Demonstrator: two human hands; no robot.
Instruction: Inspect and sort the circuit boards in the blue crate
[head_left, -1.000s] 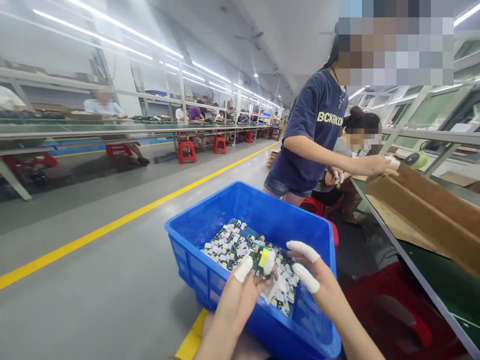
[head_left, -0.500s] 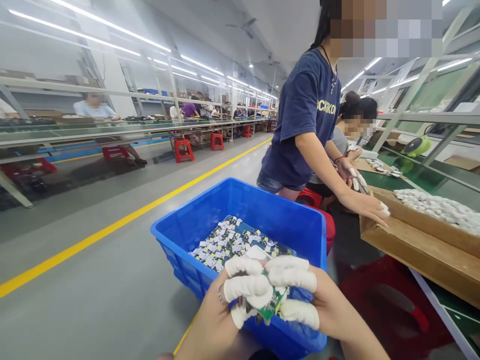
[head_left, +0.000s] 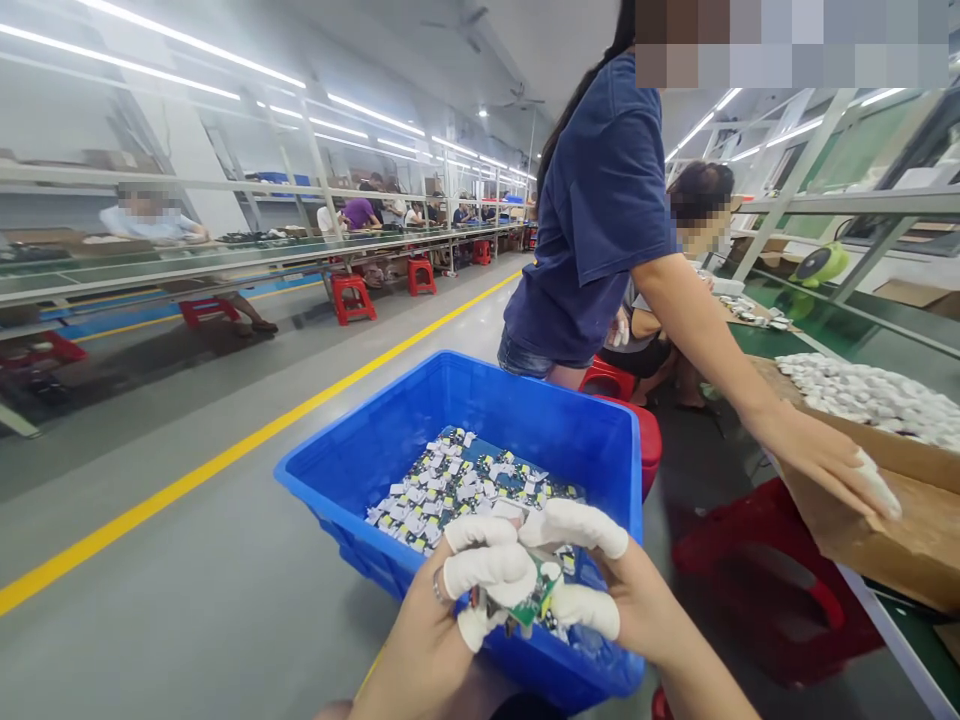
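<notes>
Left hand [head_left: 442, 625] and right hand [head_left: 600, 600], fingers closed together on a small green circuit board [head_left: 534, 598] at lower centre, over the blue bin [head_left: 375, 455] of like boards; apparently mid-inspection, demanding steady fingertip grip

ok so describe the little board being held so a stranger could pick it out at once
Find the blue bin in the lower middle. At its near rim, the left hand and right hand pinch one small green circuit board. It alone is lifted; the others lie heaped inside.
</notes>
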